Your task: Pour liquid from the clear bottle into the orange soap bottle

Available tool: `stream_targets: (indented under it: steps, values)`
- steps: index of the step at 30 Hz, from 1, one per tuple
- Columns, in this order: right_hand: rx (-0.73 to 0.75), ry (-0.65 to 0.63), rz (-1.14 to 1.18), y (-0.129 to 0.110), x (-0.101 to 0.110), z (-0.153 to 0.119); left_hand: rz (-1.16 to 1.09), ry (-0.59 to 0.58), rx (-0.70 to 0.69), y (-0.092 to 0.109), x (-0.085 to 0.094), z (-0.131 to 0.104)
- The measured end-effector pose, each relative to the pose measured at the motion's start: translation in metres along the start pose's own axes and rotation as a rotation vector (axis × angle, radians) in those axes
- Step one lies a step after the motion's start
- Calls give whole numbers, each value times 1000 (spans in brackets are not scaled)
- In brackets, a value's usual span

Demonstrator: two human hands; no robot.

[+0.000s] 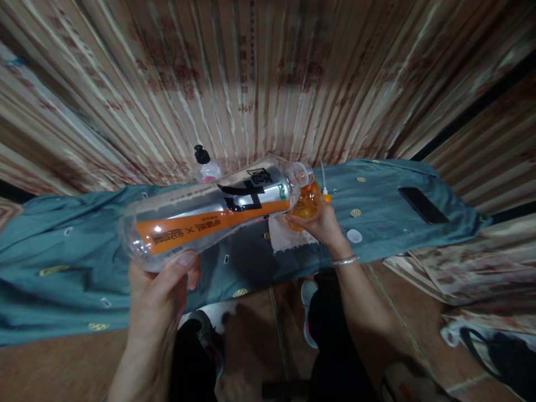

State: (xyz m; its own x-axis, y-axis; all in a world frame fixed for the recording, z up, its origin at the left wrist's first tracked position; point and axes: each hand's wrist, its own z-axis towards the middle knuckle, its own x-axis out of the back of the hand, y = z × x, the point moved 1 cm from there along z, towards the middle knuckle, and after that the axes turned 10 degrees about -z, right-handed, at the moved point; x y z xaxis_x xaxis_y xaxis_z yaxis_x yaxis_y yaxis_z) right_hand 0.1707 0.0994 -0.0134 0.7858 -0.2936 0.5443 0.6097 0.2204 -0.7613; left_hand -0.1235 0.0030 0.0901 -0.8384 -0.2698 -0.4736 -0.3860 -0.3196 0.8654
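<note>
A large clear bottle (209, 209) with an orange and silver label lies tilted across the middle of the view, its mouth to the right. Wrapped round its base end is my left hand (167, 285). My right hand (320, 223) grips a small orange bottle (306, 204) beneath the large bottle's mouth. The two openings meet or overlap; whether they touch is unclear. Under the small bottle lies a pale cloth (288, 234). Just right of it is an orange pump top with a thin tube (325, 192), and a white round cap (354, 235) rests nearby.
A teal cloth (251, 268) covers the long table. Behind the large bottle stands a clear bottle with a black pump (201, 156). A black phone (422, 205) lies at the right. Striped curtains (259, 84) hang behind, and a dark bag (498, 357) sits at the lower right.
</note>
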Motion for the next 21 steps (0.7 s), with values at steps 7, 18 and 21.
stream_targets:
  steps: [7, 18, 21]
  values:
    - [17, 0, -5, -2, 2, 0, 4, -11, 5, -1, 2, -1]
    - [18, 4, 25, -1, -1, -1, -1, -54, -23, -4, 5, 1]
    - [27, -2, 31, 0, -1, -1, 2, -36, -10, -4, 5, 0]
